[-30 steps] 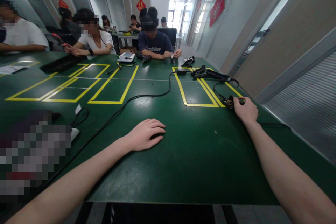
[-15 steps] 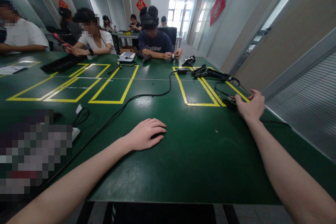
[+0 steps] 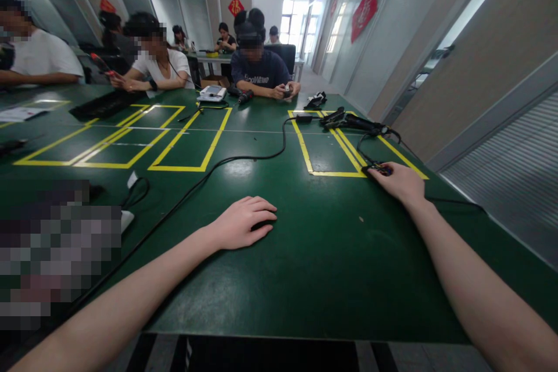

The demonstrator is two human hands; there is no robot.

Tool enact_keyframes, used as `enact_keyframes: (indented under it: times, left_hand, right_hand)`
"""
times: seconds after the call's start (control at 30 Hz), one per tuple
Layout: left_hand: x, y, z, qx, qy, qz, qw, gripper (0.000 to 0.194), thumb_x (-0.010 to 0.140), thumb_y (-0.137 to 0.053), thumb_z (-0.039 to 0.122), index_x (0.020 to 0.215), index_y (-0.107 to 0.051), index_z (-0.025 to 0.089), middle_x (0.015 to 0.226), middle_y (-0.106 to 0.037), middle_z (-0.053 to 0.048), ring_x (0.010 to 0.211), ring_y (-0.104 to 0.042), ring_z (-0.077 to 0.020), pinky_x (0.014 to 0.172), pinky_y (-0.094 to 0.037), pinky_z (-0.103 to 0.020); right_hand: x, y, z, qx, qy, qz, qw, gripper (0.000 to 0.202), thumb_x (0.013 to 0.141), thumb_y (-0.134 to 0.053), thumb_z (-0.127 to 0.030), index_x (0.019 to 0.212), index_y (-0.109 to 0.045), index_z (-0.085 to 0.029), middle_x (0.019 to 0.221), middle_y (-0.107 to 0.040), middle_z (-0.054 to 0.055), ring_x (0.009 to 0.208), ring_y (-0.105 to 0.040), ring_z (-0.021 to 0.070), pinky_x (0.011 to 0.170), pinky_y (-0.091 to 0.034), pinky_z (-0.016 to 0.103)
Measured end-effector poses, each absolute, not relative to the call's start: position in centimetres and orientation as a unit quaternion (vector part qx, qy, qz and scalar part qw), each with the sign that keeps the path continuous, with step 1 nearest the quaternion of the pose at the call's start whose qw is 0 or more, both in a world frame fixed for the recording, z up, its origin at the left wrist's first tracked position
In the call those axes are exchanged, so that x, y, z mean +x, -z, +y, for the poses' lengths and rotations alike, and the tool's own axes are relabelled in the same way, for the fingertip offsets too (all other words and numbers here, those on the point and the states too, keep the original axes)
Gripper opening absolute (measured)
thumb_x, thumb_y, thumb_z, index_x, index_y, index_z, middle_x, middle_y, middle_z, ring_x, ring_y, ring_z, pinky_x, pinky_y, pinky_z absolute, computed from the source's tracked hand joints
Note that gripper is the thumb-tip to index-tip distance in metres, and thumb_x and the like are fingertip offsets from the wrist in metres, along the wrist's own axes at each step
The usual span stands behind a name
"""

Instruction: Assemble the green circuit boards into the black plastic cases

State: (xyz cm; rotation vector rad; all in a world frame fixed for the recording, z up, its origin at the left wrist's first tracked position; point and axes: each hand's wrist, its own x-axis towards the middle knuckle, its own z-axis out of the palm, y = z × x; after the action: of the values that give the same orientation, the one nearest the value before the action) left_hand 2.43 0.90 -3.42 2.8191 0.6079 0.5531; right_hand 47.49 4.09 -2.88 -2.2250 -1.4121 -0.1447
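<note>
My left hand point(image 3: 244, 222) lies palm down on the green table point(image 3: 305, 279), fingers apart, holding nothing. Over at the right, my right hand point(image 3: 401, 184) has its fingers closed round a small dark device with coloured wires point(image 3: 382, 170), partly hidden by the fingers. A thin black cable runs from that device up to a bundle of black gear point(image 3: 357, 122) lying just beyond it. The device rests near the lower corner of a yellow tape outline point(image 3: 335, 174).
A long black cable point(image 3: 226, 160) crosses the table beside my left hand. Blurred items and a small cable loop point(image 3: 140, 192) lie at left. Across the table, a person point(image 3: 261, 72) handles a small object near a drill point(image 3: 244, 96) and a white device point(image 3: 212, 93).
My right hand has moved left and closed round the small wired device, which has shifted slightly left. My left hand has stayed in place.
</note>
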Motion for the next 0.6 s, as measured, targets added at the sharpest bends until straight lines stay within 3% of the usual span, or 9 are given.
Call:
enact_keyframes:
  times: [0.07,0.17,0.27,0.33,0.47,0.6]
  left_hand:
    - [2.5,3.4,0.9,0.954,-0.189,0.207,0.101,0.024,0.104,-0.055,0.029,0.116,-0.073,0.021,0.129,-0.073,-0.009,0.119,-0.067,-0.0252,0.102,-0.053,-0.042]
    - [2.6,3.2,0.8,0.953,-0.204,0.200,0.097,0.023,0.105,-0.052,0.029,0.112,-0.072,0.020,0.121,-0.075,-0.009,0.113,-0.069,-0.0237,0.097,-0.054,-0.039]
    - [2.6,2.7,0.5,0.942,-0.250,0.201,0.095,0.024,0.104,-0.053,0.034,0.097,-0.070,0.019,0.096,-0.076,-0.007,0.091,-0.072,-0.0204,0.084,-0.055,-0.034]
    - [2.6,2.3,0.2,0.934,-0.283,0.200,0.090,0.026,0.101,-0.059,0.042,0.092,-0.067,0.019,0.088,-0.074,-0.007,0.083,-0.070,-0.0200,0.078,-0.055,-0.033]
    - [2.8,2.1,-0.1,0.932,-0.309,0.165,0.096,0.036,0.095,-0.067,0.053,0.102,-0.068,0.018,0.097,-0.074,-0.010,0.089,-0.070,-0.0224,0.079,-0.056,-0.035]
    - [3.0,2.4,0.0,0.938,-0.279,0.169,0.117,0.037,0.095,-0.068,0.053,0.108,-0.068,0.018,0.103,-0.074,-0.010,0.093,-0.071,-0.0229,0.082,-0.057,-0.034]
  right_hand:
    - [44.8,2.2,4.2,-0.827,0.027,-0.534,0.176,0.032,0.083,-0.072,-0.048,0.097,-0.076,-0.019,0.092,-0.077,0.014,0.092,-0.072,0.0363,0.074,-0.054,0.041]
    - [39.7,1.4,3.4,-0.746,-0.010,-0.646,0.159,0.033,0.085,-0.072,-0.044,0.107,-0.077,-0.019,0.106,-0.079,0.013,0.100,-0.074,0.0343,0.080,-0.056,0.040]
    - [34.4,1.1,1.1,-0.558,-0.083,-0.813,0.146,0.036,0.085,-0.075,-0.039,0.114,-0.076,-0.019,0.113,-0.079,0.011,0.102,-0.075,0.0299,0.087,-0.056,0.037]
    - [31.8,1.0,-0.9,-0.429,-0.114,-0.886,0.137,0.037,0.087,-0.076,-0.036,0.121,-0.074,-0.021,0.112,-0.079,0.008,0.096,-0.076,0.0251,0.084,-0.056,0.033]
    - [29.4,1.1,-3.3,-0.331,-0.086,-0.929,0.139,0.034,0.094,-0.069,-0.035,0.125,-0.072,-0.022,0.102,-0.078,0.005,0.080,-0.075,0.0188,0.066,-0.050,0.027]
    - [29.8,1.8,-2.8,-0.325,-0.078,-0.925,0.178,0.030,0.095,-0.068,-0.038,0.120,-0.073,-0.021,0.095,-0.077,0.004,0.077,-0.074,0.0173,0.064,-0.048,0.026]
